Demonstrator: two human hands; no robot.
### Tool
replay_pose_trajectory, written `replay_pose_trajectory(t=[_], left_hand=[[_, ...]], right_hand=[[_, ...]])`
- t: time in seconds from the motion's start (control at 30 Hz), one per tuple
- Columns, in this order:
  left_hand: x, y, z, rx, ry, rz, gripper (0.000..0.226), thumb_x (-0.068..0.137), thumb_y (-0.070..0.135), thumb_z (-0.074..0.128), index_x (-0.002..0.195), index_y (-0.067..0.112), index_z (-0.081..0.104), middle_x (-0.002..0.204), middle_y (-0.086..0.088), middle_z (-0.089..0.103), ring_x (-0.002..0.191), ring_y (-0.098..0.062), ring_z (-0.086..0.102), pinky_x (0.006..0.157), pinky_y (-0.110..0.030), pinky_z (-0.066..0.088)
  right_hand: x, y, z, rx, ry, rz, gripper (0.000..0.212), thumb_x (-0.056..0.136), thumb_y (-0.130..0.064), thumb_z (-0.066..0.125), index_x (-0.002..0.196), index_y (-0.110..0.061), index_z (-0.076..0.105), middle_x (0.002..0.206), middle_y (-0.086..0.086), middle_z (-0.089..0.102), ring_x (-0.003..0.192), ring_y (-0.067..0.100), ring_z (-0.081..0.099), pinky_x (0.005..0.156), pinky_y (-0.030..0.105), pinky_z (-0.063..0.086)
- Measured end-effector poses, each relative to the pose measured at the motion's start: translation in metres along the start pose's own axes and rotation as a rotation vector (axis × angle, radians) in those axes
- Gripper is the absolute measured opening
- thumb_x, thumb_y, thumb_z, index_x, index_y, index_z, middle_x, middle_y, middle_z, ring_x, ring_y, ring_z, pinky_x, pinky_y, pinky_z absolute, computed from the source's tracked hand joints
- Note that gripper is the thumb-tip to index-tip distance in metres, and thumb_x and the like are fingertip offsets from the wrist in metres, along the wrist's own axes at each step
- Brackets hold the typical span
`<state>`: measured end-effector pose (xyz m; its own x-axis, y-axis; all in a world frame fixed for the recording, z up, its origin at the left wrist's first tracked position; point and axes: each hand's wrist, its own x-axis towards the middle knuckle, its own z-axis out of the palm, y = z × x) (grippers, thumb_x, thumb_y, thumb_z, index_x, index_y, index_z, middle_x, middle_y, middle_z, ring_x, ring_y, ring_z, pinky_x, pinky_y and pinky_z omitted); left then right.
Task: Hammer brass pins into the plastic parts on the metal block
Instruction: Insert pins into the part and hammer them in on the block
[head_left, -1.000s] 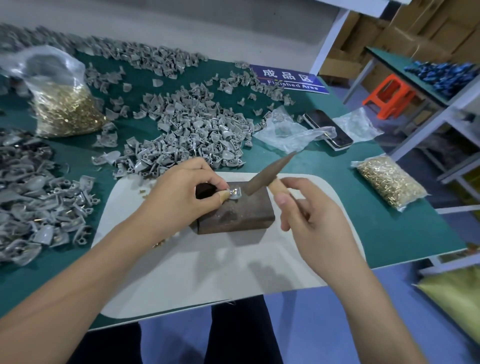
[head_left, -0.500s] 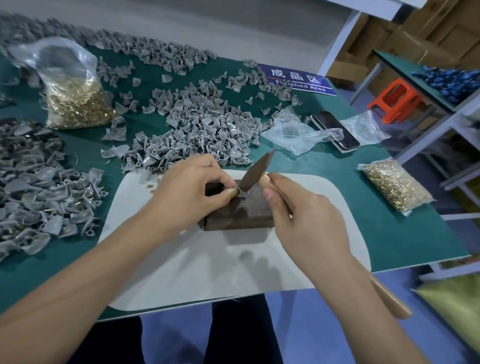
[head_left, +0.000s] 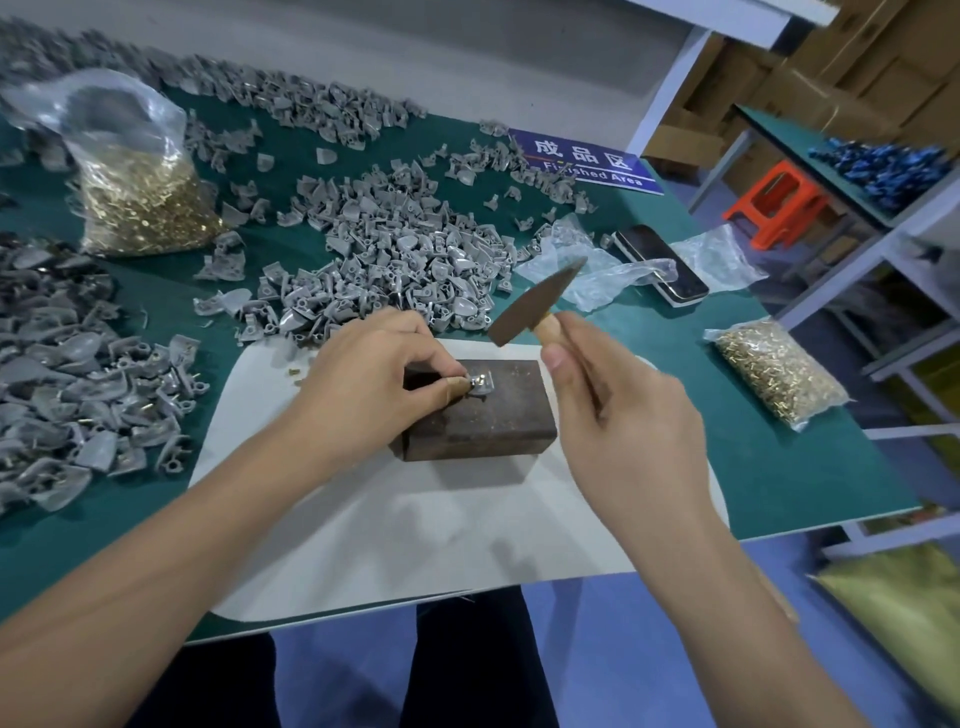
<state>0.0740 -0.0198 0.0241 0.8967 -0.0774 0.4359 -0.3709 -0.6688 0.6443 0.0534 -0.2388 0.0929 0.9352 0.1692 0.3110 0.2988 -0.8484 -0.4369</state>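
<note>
A dark rusty metal block (head_left: 483, 415) lies on a white mat (head_left: 415, 530). On its top sits a small grey plastic part (head_left: 482, 385), pinched at its left end by my left hand (head_left: 374, 379). My right hand (head_left: 618, 421) grips the wooden handle of a small hammer (head_left: 535, 304). The hammer head is raised above and behind the block, apart from the part. A pin in the part cannot be made out clearly.
Heaps of grey plastic parts (head_left: 395, 260) cover the green table behind and to the left (head_left: 67, 395). Bags of brass pins stand at the back left (head_left: 140, 202) and right (head_left: 779, 374). A phone (head_left: 660, 265) and clear bags (head_left: 597, 270) lie behind the block.
Half a second ago the hammer head was down on the part; it has now swung up and to the right. My left hand keeps its pinch on the part.
</note>
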Motion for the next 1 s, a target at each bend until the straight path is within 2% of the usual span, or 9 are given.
replay_pose_trajectory(t=[0.13,0.3,0.43,0.53,0.6,0.7,0.77,0.87,1.0], left_hand=[[-0.001,0.003,-0.001,-0.009,0.005,0.007,0.005,0.083,0.037,0.08,0.083,0.038,0.075,0.081,0.016,0.059,0.084,-0.014,0.056,0.074,-0.044,0.048],[-0.001,0.005,-0.001,0.07,0.027,0.043,0.005,0.083,0.035,0.081,0.085,0.033,0.077,0.081,0.017,0.057,0.082,-0.013,0.053,0.074,-0.041,0.045],[-0.002,0.006,-0.002,0.056,0.023,0.033,0.005,0.084,0.038,0.079,0.085,0.035,0.075,0.08,0.016,0.058,0.083,-0.013,0.053,0.075,-0.042,0.044],[-0.002,0.006,-0.002,0.058,0.02,0.03,0.004,0.085,0.038,0.077,0.086,0.034,0.076,0.081,0.016,0.058,0.084,-0.013,0.053,0.077,-0.044,0.045],[-0.002,0.004,-0.001,0.042,0.011,0.007,0.005,0.085,0.04,0.075,0.087,0.034,0.076,0.082,0.016,0.059,0.085,-0.013,0.053,0.079,-0.045,0.046],[-0.002,0.001,0.0,-0.045,-0.017,-0.047,0.006,0.085,0.042,0.074,0.086,0.036,0.075,0.085,0.017,0.061,0.089,-0.011,0.056,0.08,-0.046,0.049],[-0.002,-0.001,0.001,-0.101,-0.031,-0.081,0.007,0.084,0.043,0.072,0.086,0.036,0.074,0.087,0.018,0.061,0.092,-0.008,0.057,0.082,-0.045,0.05],[-0.001,-0.002,0.001,-0.103,-0.039,-0.091,0.01,0.082,0.046,0.071,0.086,0.037,0.074,0.087,0.019,0.061,0.093,-0.007,0.056,0.083,-0.046,0.05],[-0.001,-0.001,0.001,-0.094,-0.039,-0.085,0.01,0.083,0.047,0.071,0.086,0.038,0.074,0.088,0.018,0.062,0.094,-0.008,0.057,0.082,-0.046,0.051]], right_hand=[[-0.002,0.0,0.002,-0.13,-0.174,-0.019,0.031,0.103,-0.052,0.039,0.129,-0.046,0.055,0.1,-0.006,0.074,0.096,0.031,0.064,0.073,0.043,0.053],[-0.001,0.004,0.002,0.036,0.035,0.025,0.027,0.103,-0.053,0.04,0.125,-0.046,0.055,0.094,-0.012,0.073,0.089,0.023,0.064,0.071,0.04,0.053],[-0.007,0.008,0.008,-0.057,-0.174,0.031,0.027,0.104,-0.052,0.038,0.121,-0.043,0.057,0.09,-0.007,0.071,0.087,0.028,0.062,0.071,0.043,0.052],[-0.006,0.012,0.005,0.011,-0.052,0.026,0.024,0.104,-0.054,0.037,0.117,-0.045,0.056,0.084,-0.011,0.067,0.081,0.024,0.06,0.065,0.042,0.052],[-0.008,0.007,0.007,0.06,-0.009,0.03,0.028,0.105,-0.052,0.038,0.124,-0.045,0.058,0.092,-0.014,0.07,0.085,0.021,0.062,0.068,0.041,0.052],[-0.007,0.005,0.007,-0.068,-0.162,0.024,0.031,0.104,-0.051,0.039,0.128,-0.044,0.057,0.1,-0.007,0.073,0.095,0.03,0.064,0.075,0.044,0.053],[-0.003,0.008,0.0,-0.127,-0.121,-0.006,0.025,0.104,-0.052,0.04,0.122,-0.044,0.056,0.092,-0.009,0.071,0.09,0.029,0.063,0.072,0.043,0.053],[-0.003,0.004,-0.001,0.082,0.076,0.036,0.025,0.105,-0.052,0.041,0.121,-0.043,0.058,0.079,-0.017,0.061,0.073,0.013,0.054,0.066,0.038,0.05],[-0.002,0.005,-0.003,-0.089,-0.177,0.012,0.023,0.105,-0.051,0.042,0.122,-0.043,0.055,0.097,-0.01,0.072,0.093,0.025,0.063,0.073,0.04,0.051]])
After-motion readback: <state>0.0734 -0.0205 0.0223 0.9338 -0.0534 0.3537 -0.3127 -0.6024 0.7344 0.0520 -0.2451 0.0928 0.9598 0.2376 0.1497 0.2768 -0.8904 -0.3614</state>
